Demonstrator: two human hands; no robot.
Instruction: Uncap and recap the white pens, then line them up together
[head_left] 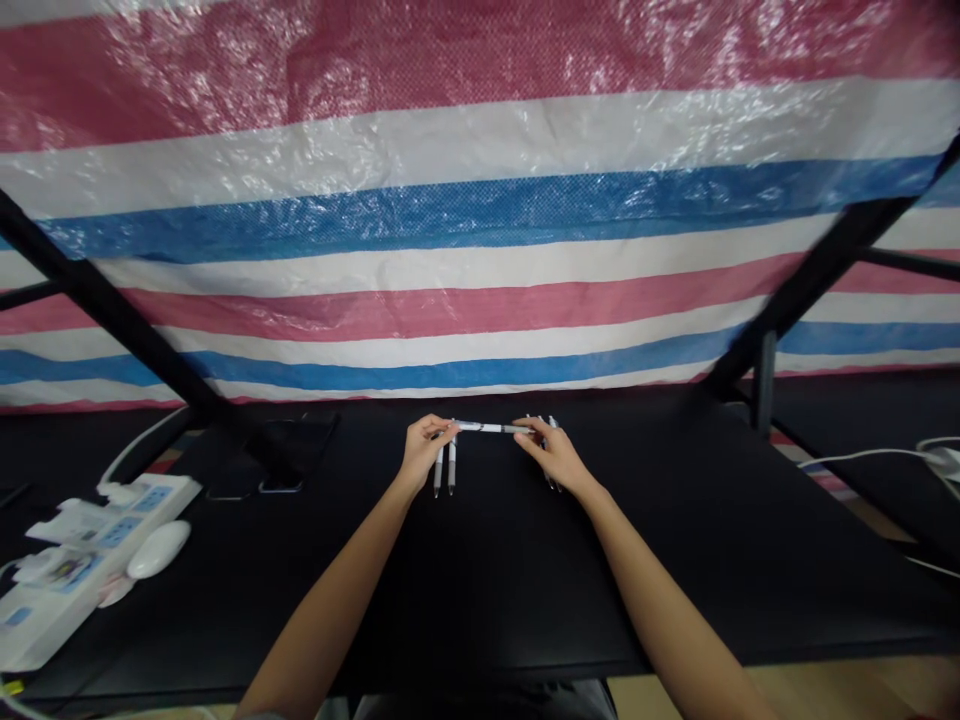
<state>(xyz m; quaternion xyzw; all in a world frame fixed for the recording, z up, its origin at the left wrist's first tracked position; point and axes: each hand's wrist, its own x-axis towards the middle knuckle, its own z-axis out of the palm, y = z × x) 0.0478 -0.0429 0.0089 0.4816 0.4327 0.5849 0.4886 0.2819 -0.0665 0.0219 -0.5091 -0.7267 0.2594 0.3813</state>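
The pen (485, 428) is between the two hands, lying sideways near the middle of the far part of the table. It is mostly white, with a gray part toward its right end. I cannot tell if it touches the table or is held just above it.

The left hand (424, 447) pinches the left end of the pen between thumb and fingers. The right hand (556, 453) has its thumb and fingers closed on the gray end. To do this well, I think a soft pinch at each end is best, with the pen kept straight and flat. The hands should take care not to bump the other pens.

Two white and gray pens (451, 472) lie side by side just by the left hand, with their gray ends toward the person. More pens (553, 421) are under and beside the right hand, but it hides them too much for me to count.

The table (510, 580) is black and looks smooth. Far to the left sits a white power strip (97, 570) with plugs in it. Just beside it is a round white thing (160, 550), maybe a computer mouse. A dark, flat thing (281, 487), maybe a phone, lies farther back.

Behind the table hangs a shiny sheet (480, 220) with red, white and blue stripes. Black bars (810, 265) slant on both sides. White cords (862, 457) show at the right.
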